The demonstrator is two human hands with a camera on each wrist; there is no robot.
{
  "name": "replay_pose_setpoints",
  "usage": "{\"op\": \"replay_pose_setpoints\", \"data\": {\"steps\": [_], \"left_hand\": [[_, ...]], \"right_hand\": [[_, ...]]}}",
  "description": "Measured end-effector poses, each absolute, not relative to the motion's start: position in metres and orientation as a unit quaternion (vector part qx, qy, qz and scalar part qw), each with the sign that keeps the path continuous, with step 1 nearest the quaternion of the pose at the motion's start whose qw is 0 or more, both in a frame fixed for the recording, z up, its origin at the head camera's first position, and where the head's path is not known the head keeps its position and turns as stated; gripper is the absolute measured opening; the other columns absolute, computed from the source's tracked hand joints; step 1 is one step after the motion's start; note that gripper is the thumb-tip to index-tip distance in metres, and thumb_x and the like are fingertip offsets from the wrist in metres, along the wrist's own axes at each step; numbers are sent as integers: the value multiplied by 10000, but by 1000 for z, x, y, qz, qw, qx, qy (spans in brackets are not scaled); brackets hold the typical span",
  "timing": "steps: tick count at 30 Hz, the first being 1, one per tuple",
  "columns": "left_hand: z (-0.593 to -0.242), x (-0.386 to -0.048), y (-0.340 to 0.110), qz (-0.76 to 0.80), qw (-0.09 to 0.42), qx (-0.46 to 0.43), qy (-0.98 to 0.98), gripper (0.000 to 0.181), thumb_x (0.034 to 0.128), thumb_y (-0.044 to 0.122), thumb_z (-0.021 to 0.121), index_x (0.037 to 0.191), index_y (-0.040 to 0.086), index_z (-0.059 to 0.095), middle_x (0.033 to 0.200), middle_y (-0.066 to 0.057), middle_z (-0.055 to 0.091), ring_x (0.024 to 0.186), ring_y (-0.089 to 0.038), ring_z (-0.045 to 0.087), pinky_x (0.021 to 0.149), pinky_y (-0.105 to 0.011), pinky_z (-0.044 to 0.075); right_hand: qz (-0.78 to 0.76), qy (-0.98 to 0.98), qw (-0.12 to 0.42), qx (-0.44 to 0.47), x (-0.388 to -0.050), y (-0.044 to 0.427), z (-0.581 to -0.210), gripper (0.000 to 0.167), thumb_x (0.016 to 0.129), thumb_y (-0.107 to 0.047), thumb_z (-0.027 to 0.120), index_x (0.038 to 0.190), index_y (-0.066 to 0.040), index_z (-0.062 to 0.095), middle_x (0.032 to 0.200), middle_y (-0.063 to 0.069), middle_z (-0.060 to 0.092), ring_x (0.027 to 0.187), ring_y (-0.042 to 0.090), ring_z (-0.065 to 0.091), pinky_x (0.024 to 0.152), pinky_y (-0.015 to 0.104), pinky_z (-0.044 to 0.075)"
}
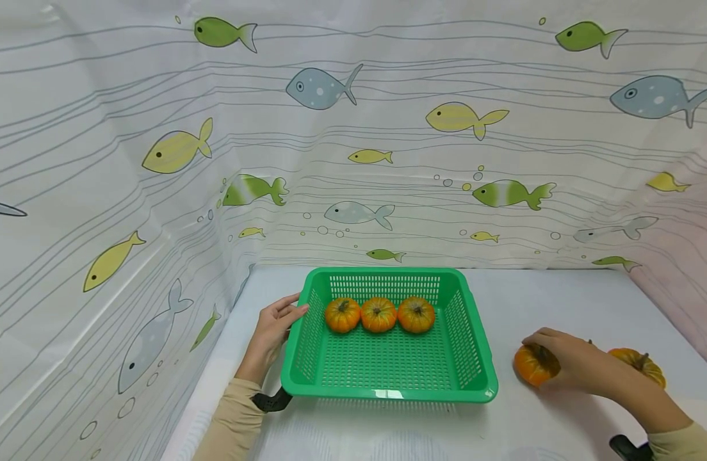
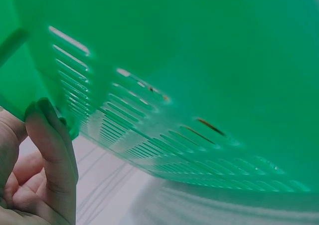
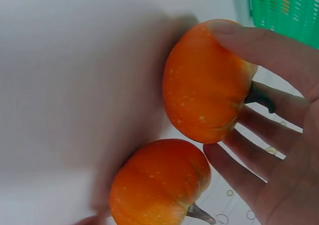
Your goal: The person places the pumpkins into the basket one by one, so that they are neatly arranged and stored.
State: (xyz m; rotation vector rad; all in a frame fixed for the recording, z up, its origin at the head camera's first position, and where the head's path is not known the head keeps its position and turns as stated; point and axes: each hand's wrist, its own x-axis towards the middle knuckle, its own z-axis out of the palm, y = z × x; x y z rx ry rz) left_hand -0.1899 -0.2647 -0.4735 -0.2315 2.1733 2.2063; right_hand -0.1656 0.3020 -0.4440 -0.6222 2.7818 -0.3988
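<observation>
A green plastic basket with slotted sides holds a row of three small orange pumpkins toward its far side. My left hand grips the left rim; the left wrist view shows the fingers bent at the basket's edge. To the right of the basket, my right hand holds another small pumpkin between thumb and fingers, its dark stem toward the palm. In the right wrist view a second pumpkin lies close beside the held one.
At the right, a yellow-orange pumpkin sits partly hidden behind my right forearm. The white table ends against a hanging sheet printed with fish, which also runs along the left side.
</observation>
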Motion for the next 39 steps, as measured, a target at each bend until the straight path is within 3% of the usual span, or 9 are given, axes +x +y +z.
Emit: {"op": "replay_pose_setpoints", "data": {"steps": [22,28,35,39], "left_hand": [[-473,-189,-264,704,16,-79,706,538,966,205,755,1449,56,574,853,85,716,765,-75,725,681,-249,625],[-472,-189,-264,702,18,-77,708,551,969,218,752,1459,51,564,863,87,718,771,-72,725,687,-246,625],[-472,-189,-265,698,19,-81,711,561,966,227,756,1465,62,559,846,95,717,777,-69,722,689,-241,620],[-472,-189,-265,699,19,-82,711,559,966,227,756,1464,61,561,844,95,716,775,-71,723,690,-245,621]], "right_hand": [[-155,956,108,-225,-168,300,-436,662,666,-336,962,1231,-116,697,1230,74,654,1065,260,641,895,564,601],[-145,956,76,-242,-174,300,-428,637,692,-371,953,1229,-139,701,1216,43,657,1051,211,638,886,486,613],[-165,952,66,-250,-177,292,-411,674,684,-366,965,1244,-110,690,1229,71,652,1055,231,634,865,479,621],[-176,950,54,-254,-178,286,-400,669,688,-377,960,1244,-120,691,1229,53,655,1031,187,622,826,374,622]]}}
